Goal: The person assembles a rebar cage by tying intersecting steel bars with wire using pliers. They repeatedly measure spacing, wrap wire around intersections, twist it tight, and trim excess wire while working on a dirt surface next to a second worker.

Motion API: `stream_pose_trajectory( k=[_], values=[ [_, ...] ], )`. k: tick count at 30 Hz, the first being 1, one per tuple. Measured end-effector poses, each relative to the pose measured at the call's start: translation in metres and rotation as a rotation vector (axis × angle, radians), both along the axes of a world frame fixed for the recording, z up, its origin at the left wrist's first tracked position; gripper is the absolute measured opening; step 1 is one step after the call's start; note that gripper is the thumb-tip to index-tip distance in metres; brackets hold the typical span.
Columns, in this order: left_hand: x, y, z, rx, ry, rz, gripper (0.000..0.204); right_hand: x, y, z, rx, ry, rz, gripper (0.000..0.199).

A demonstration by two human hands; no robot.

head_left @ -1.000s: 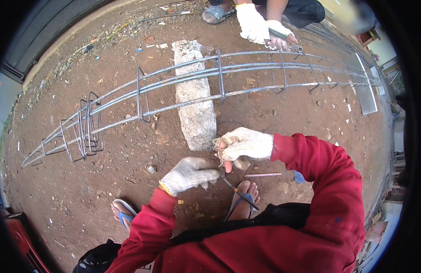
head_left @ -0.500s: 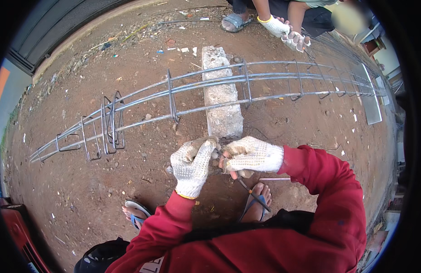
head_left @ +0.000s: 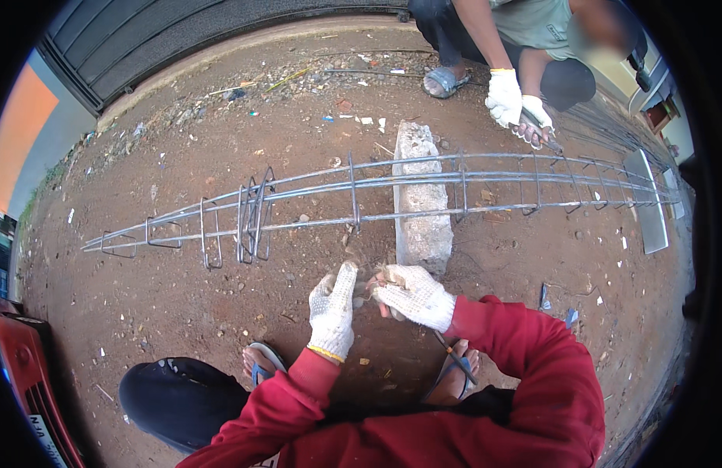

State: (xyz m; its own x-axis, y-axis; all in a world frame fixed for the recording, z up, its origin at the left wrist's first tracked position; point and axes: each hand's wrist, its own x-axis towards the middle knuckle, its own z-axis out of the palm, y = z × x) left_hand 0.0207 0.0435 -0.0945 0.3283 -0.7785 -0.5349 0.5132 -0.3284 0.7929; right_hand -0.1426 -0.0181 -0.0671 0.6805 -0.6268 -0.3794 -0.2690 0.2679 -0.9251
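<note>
My left hand [head_left: 332,312], in a white knit glove, is closed with fingertips and thumb pinched together; what they hold is too blurred to make out. Close beside it, my gloved right hand [head_left: 414,298] is wrapped round a thin dark tool [head_left: 454,356] with an orange band, whose shaft slants down toward my right foot. The tool's working end is hidden by the hand. Both hands are in front of a long rebar cage [head_left: 322,222], apart from it. Rectangular stirrups [head_left: 253,222] hang on its bars, several bunched together left of the middle. A concrete block [head_left: 425,226] lies crosswise beneath the cage.
Across the cage squats a co-worker whose gloved hands [head_left: 517,109] hold a grey metal tool [head_left: 544,132]. A flat grey panel [head_left: 647,203] stands at the cage's right end. A red vehicle [head_left: 29,374] is at the lower left, a dark gate [head_left: 181,39] behind.
My view has shifted, so the cage and block appear lower and farther right. My hands stay close together. The co-worker's hands have come together around the tool.
</note>
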Motion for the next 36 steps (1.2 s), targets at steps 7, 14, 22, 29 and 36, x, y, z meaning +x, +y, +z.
stream_pose_trajectory(
  k=[7, 14, 22, 29, 36],
  values=[
    [0.05, -0.007, -0.047, -0.038, 0.015, 0.634, 0.03, -0.01, 0.009, -0.035, -0.076, 0.378, 0.237, 0.026],
    [0.068, -0.012, -0.077, 0.045, 0.045, 0.692, 0.03, -0.037, 0.039, -0.106, -0.276, 0.657, 0.422, 0.03],
    [0.071, -0.003, -0.117, 0.119, 0.223, 0.614, 0.03, -0.058, 0.029, -0.117, 0.083, 0.663, 0.193, 0.045],
    [0.089, -0.016, -0.132, 0.065, 0.257, 0.576, 0.017, -0.137, 0.024, -0.093, -0.481, 0.907, 0.276, 0.04],
    [0.066, -0.022, -0.127, 0.1, 0.328, 0.511, 0.019, -0.218, -0.042, -0.123, -0.784, 1.341, 0.131, 0.038]
  ],
)
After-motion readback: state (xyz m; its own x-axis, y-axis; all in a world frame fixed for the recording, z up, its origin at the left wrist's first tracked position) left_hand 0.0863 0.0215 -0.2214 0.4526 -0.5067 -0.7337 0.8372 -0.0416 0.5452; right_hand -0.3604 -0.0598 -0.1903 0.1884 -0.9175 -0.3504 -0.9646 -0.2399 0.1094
